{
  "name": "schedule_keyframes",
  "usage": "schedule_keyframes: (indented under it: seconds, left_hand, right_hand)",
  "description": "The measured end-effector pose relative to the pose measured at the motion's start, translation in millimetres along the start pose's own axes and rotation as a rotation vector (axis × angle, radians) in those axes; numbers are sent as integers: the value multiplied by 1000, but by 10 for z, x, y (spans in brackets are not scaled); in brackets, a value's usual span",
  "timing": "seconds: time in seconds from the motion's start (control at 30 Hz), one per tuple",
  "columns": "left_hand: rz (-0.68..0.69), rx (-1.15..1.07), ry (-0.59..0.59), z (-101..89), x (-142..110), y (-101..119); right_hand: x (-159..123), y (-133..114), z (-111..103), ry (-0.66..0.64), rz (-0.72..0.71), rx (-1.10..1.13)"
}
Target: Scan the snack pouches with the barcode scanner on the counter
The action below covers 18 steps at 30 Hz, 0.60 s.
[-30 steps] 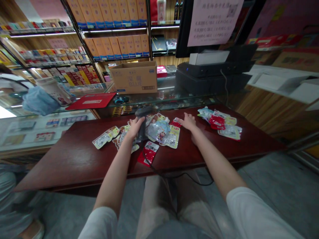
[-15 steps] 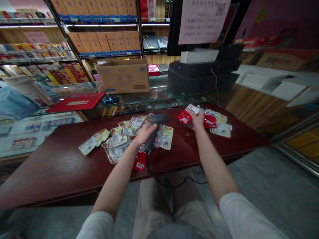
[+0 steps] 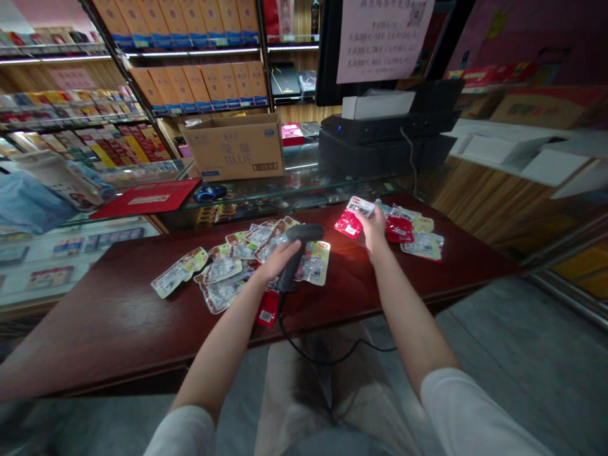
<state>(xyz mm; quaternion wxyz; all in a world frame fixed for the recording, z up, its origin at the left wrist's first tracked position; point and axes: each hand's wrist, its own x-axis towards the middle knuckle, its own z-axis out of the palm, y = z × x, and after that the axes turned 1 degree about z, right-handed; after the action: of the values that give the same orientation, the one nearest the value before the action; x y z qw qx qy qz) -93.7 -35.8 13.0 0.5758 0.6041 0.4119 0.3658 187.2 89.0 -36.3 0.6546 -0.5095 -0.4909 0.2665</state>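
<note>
My left hand [image 3: 281, 258] is wrapped round the handle of a black corded barcode scanner [image 3: 304, 233], whose head points right. Light falls on a red and white snack packet [image 3: 349, 218], which my right hand [image 3: 373, 227] grips by its right side above the table. Under and left of the scanner lie several silver and green snack packets [image 3: 223, 266], overlapping one another. A red packet [image 3: 268, 308] pokes out below my left hand. Just right of my right hand sits a smaller pile with a red packet [image 3: 399, 228] and a pale packet [image 3: 422, 246].
The dark red table [image 3: 142, 316] meets a glass counter at the back. On that stand a cardboard box [image 3: 235, 149], a mouse [image 3: 210, 191], a red folder [image 3: 147, 195] and a black printer-like machine [image 3: 387, 149]. The scanner's cable [image 3: 323, 362] hangs over the front edge.
The scanner's light now shines on the packet and the table by my right hand. The packet has tilted up and shifted slightly left; the scanner's head has dipped a little.
</note>
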Motion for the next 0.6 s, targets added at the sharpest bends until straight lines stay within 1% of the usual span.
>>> schedule_keyframes:
  seconds: [0.1, 0.17, 0.23, 0.3, 0.4, 0.5, 0.53, 0.57, 0.6]
  left_hand:
    - [13, -11, 4, -20, 3, -24]
    - [29, -18, 17, -44, 6, -29]
    - [54, -32, 43, -72, 7, -19]
    - [78, -57, 74, -104, 5, 3]
    - [100, -100, 134, -166, -1, 37]
    - [112, -118, 197, -242, -6, 48]
    - [116, -122, 214, -266, -7, 47]
    - [122, -127, 226, -287, -10, 46]
    - [129, -134, 238, -305, -13, 46]
  right_hand:
    - [7, -43, -39, 1, -60, -94]
    - [62, -81, -134, 4, -90, -189]
    - [165, -117, -294, 17, -107, -312]
    - [297, -142, -494, 18, -117, -483]
    - [455, -153, -771, 23, -93, -726]
    - [435, -134, -919, 66, -132, -944]
    - [382, -121, -937, 46, -167, -1013]
    - [313, -104, -942, -8, -202, -1075]
    - [234, -83, -939, -92, -233, -1127]
